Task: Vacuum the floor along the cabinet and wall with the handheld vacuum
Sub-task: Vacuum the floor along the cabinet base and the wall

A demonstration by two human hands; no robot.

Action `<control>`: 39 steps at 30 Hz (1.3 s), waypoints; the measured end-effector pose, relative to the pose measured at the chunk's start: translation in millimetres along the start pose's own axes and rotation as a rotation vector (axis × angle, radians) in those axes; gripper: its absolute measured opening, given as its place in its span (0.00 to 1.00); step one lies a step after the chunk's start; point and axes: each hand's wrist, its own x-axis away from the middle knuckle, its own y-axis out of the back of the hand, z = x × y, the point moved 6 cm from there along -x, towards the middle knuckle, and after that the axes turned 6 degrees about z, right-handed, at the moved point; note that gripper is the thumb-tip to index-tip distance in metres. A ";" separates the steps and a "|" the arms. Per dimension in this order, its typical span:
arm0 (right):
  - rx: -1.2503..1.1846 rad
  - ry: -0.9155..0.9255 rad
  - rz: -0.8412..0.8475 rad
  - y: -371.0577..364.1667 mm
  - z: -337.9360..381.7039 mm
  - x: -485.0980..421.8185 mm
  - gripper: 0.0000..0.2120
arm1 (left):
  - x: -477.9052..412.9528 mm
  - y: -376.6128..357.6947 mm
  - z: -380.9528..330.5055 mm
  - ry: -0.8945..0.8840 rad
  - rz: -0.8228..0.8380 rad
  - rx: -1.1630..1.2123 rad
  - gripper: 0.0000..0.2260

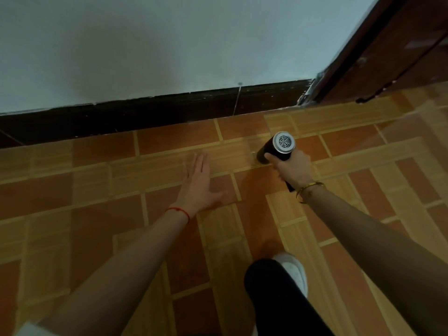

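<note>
Black handheld vacuum [275, 149] is gripped in the right hand [292, 169], nozzle lowered to the tiled floor [97, 195] near the dark skirting [145, 117] below the wall [145, 44]. Left hand [197, 184] is held flat, fingers straight and together. Brown cabinet [400, 44] is noted at upper right.

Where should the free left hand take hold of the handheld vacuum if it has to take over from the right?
Grip the handheld vacuum around its black barrel, just below the silver vented cap, coming in from the left. The right hand covers the near side, while the round barrel's left flank is bare and faces the open left hand. A wrap grip probably suits it.
</note>
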 end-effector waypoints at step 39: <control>-0.034 0.048 -0.115 69.5 -71.3 -71.5 0.26 | -58.8 -10.8 -110.2 -0.118 0.102 -0.138 0.51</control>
